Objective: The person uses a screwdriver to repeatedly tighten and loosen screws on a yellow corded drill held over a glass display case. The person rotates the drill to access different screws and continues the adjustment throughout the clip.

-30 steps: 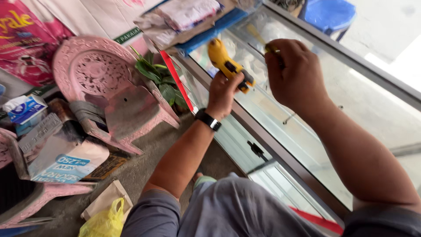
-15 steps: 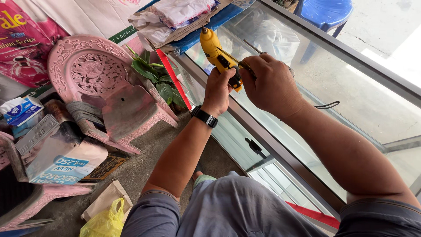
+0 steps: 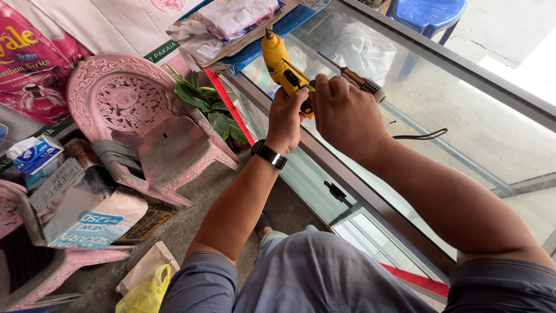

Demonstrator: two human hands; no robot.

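While the yellow glue gun is clamped by its handle in the left hand, a screwdriver is gripped in the right hand just beside; light, rigid plastic, seemingly best held at the handle.

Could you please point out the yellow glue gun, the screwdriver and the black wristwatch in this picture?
yellow glue gun (image 3: 277, 59): head view, on the yellow body below the nozzle.
screwdriver (image 3: 360, 81): head view, on the handle beyond the knuckles.
black wristwatch (image 3: 269, 155): head view, on the band around the left wrist.

Left hand gripping yellow glue gun, right hand alongside
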